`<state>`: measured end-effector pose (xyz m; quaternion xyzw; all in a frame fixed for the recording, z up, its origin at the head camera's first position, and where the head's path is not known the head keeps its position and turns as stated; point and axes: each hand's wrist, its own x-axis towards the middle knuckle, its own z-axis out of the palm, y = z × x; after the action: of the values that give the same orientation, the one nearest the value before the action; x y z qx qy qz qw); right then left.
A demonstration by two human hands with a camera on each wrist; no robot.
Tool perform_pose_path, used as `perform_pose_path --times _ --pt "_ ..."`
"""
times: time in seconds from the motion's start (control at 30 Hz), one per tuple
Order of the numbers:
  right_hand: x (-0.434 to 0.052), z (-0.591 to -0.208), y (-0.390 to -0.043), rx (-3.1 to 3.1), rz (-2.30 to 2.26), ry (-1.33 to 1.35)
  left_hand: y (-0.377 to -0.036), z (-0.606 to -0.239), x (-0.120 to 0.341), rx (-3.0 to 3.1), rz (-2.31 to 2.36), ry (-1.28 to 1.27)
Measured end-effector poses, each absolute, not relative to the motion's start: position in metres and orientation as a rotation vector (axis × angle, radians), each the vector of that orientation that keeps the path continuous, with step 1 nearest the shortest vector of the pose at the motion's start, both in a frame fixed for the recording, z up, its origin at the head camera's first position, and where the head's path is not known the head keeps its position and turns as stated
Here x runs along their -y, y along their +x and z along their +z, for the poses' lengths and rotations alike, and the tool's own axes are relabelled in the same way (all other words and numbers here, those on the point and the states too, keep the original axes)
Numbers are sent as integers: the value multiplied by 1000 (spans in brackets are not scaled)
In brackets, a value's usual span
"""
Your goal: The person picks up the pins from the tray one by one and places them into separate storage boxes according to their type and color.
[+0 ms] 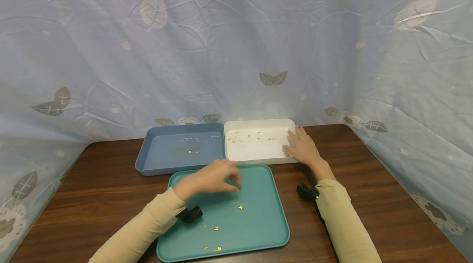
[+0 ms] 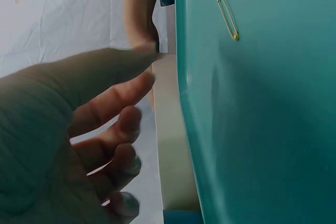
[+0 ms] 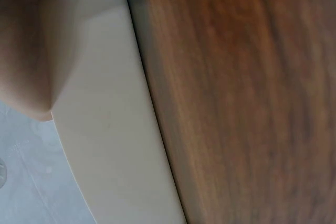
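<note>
Safety pin [image 1: 237,205] mid-tray — left hand [image 1: 216,176] above

- A blue tray [image 1: 166,154] is sitting toward the far edge of the wooden table [image 1: 369,164], left of centre, with its right wall lying against the white tray [image 1: 258,122].
- A few silver safety pins [image 1: 193,151] are lying scattered inside it.
- A pale blue leaf-print cloth [image 1: 221,49] is hanging behind the table's far edge and wrapping around both side edges.

We face a makeshift recording corner: a leaf-printed blue sheet [image 1: 236,41] curtains off a wooden counter [image 1: 369,181] across the frame's lower half.
</note>
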<state>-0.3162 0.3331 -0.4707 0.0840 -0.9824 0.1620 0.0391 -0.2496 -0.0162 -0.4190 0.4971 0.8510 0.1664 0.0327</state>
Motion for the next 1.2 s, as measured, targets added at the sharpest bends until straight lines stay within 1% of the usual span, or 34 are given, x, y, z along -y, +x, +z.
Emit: perform_pose_path --times 0.37,0.67,1.2 --pt "-330 -468 -317 3066 396 207 -252 -425 17 -2388 462 1490" --pt "-329 -466 -317 3047 420 221 -249 -430 14 -2307 414 1437" --pt "-330 -468 -316 3040 412 215 -248 -432 14 -2276 411 1442"
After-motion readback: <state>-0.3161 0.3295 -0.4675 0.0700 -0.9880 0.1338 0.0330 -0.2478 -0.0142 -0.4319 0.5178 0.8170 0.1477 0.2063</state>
